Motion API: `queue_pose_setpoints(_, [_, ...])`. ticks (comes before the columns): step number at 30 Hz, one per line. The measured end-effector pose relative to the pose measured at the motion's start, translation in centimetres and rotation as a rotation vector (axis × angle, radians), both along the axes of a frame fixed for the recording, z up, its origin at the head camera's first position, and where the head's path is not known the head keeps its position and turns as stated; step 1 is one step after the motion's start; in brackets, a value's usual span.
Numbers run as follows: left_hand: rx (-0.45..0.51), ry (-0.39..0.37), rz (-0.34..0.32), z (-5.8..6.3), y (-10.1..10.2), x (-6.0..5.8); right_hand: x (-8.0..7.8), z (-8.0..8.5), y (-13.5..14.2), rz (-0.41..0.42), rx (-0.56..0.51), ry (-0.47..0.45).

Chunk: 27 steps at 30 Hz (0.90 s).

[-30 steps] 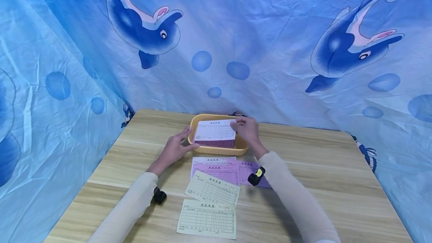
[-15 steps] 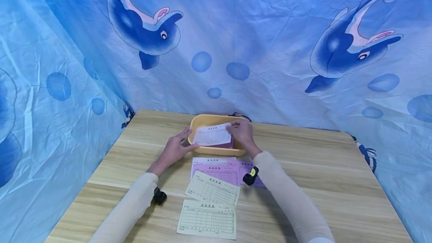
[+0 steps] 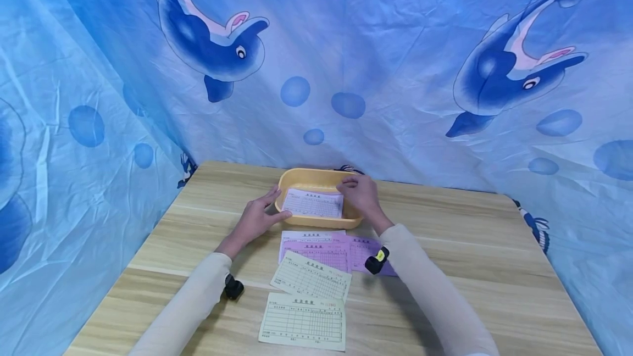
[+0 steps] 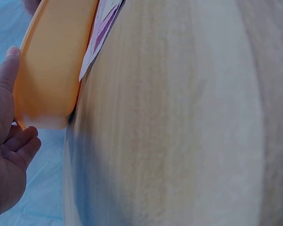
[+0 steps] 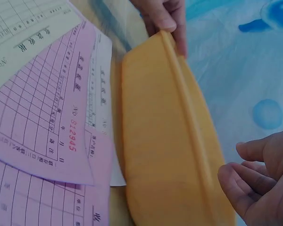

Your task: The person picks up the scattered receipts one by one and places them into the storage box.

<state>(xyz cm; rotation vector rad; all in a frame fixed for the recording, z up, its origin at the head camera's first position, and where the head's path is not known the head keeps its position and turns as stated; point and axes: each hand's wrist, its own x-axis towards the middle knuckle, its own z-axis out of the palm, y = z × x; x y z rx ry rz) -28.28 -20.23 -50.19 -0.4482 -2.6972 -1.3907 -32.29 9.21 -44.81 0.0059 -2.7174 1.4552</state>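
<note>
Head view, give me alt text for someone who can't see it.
A person's left hand grips a yellow basket with its fingers, while the right hand hovers over the basket's right end; a white form lies inside. In front, white, pink and green forms partly overlap on a wooden table, before a blue dolphin-print backdrop.

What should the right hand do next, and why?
Maybe the right hand should reach for the front green paper: this hand looks free, a white paper lies in the yellow basket, the left hand grips its end, and that green paper is mostly uncovered.
</note>
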Motion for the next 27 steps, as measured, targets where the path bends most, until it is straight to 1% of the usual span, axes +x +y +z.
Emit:
queue_pose_setpoints(5, [-0.004,-0.005,-0.003,0.0,0.1,0.0,1.6,1.4,1.1,0.063,-0.066,0.013])
queue_pose_setpoints(7, [-0.006,-0.007,-0.003,0.0,0.1,0.0,2.3,1.8,1.5,0.088,-0.071,0.04])
queue_pose_setpoints(10, [-0.009,-0.001,-0.002,0.0,0.0,-0.1,3.5,2.2,2.0,0.111,-0.074,0.078])
queue_pose_setpoints(13, [-0.012,-0.003,0.007,-0.1,-0.1,0.0,4.8,2.2,2.3,0.126,-0.081,0.102])
queue_pose_setpoints(15, [-0.01,-0.006,0.008,0.0,-0.1,0.0,5.7,2.0,2.4,0.124,-0.089,0.104])
queue_pose_setpoints(20, [-0.017,-0.008,0.004,0.0,-0.2,0.0,8.2,0.7,2.6,0.123,-0.108,0.096])
queue_pose_setpoints(23, [-0.019,-0.009,0.006,0.1,-0.2,0.0,9.7,-0.1,2.7,0.142,-0.126,0.09])
queue_pose_setpoints(27, [-0.02,-0.007,0.004,0.1,-0.1,0.0,11.8,-0.9,2.9,0.172,-0.123,0.09])
